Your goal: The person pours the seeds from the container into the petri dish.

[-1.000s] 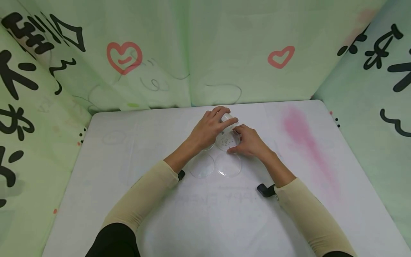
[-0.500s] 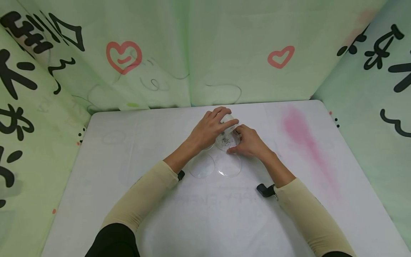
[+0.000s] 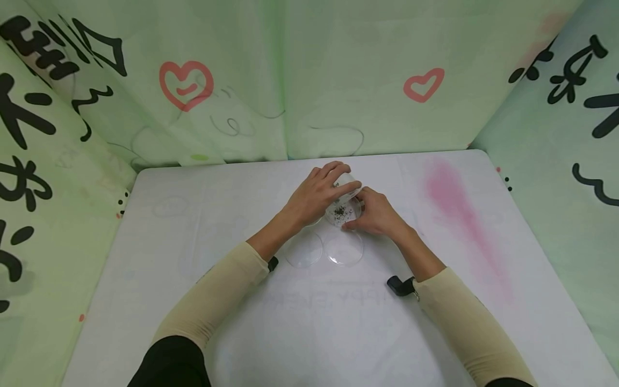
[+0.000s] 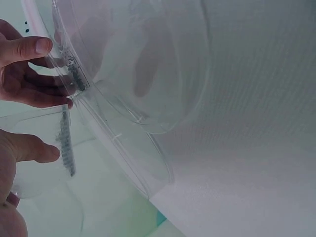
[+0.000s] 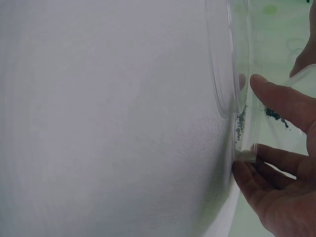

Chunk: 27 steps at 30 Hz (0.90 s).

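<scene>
My left hand (image 3: 316, 193) grips a clear container (image 4: 37, 123), tilted over a clear petri dish (image 3: 332, 219). Dark granules (image 4: 66, 143) lie in a band along the container's lower side. More dark granules (image 3: 341, 211) are scattered in the dish, heaped towards its middle. Around the dish's right side curves my right hand (image 3: 377, 212), its thumb at the near rim and its fingers (image 5: 247, 173) at the far edge. The left hand hides much of the container in the head view.
Two clear round lids or dishes, a left one (image 3: 303, 250) and a right one (image 3: 344, 251), lie nearer me on the white-covered table (image 3: 309, 333). Another clear rim (image 3: 314, 222) shows partly beneath the left hand. A green curtain (image 3: 309, 80) stands behind the table.
The granules in the petri dish have grown into a darker, denser heap. The container in my left hand has shifted very slightly right; the right hand has stayed in place.
</scene>
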Tool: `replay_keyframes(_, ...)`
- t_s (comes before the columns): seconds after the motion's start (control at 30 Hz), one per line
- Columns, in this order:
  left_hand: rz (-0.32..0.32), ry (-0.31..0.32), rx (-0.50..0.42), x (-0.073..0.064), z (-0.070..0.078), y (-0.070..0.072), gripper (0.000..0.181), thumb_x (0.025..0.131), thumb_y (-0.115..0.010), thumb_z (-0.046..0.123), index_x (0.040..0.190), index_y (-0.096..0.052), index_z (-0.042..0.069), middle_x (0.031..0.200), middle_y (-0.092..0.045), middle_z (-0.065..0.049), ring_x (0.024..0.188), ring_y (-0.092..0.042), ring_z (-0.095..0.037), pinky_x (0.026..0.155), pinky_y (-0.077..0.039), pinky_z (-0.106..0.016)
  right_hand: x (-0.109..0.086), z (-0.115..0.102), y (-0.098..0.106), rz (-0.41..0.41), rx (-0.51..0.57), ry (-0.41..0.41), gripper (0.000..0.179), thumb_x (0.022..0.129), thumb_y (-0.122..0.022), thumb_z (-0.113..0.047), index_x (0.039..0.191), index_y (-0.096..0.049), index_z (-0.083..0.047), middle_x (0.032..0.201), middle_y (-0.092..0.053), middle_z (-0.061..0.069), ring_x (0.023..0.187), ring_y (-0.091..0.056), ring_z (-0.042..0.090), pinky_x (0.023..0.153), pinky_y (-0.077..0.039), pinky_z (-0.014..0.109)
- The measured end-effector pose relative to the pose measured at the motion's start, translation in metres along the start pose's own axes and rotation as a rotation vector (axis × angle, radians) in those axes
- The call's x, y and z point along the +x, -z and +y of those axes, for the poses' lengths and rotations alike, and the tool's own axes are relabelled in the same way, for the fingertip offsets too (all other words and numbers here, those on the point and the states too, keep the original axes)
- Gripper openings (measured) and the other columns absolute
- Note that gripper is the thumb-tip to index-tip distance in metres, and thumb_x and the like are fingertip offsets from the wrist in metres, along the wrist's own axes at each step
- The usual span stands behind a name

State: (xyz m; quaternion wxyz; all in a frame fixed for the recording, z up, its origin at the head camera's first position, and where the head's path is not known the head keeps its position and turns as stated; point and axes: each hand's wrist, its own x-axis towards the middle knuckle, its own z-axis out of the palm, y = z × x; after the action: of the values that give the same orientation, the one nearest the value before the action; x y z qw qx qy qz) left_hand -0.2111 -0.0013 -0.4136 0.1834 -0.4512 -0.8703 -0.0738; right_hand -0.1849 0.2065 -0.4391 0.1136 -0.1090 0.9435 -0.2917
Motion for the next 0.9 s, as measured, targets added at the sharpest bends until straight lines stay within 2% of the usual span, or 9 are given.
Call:
replay_keyframes(0.33, 0.026, -0.019, 0.013, -0.0003, 0.0006, 0.0005, 0.046, 0.099, -0.067, 0.003, 0.138, -0.064, 0.028, 0.147, -0.052, -0.007, 0.143, -0.044, -0.026, 0.096, -0.049, -0.039, 0.0006, -0.0001, -0.0002, -0.006, 0.003, -0.019, 0.080, 0.075, -0.093, -0.028, 0.137, -0.058, 0.006, 0.131, -0.061, 0.023, 0.119, -0.062, 0.042, 0.098, -0.052, 0.054)
replay_keyframes(0.9, 0.014, -0.017, 0.030, 0.0005, 0.0010, 0.0036, 0.046, 0.100, -0.067, 0.006, 0.138, -0.062, 0.030, 0.148, -0.051, -0.006, 0.145, -0.043, -0.026, 0.097, -0.049, -0.038, 0.0023, 0.0017, -0.0017, -0.002, 0.041, -0.008, 0.081, 0.074, -0.095, -0.026, 0.141, -0.058, 0.002, 0.132, -0.061, 0.021, 0.120, -0.062, 0.042, 0.099, -0.053, 0.053)
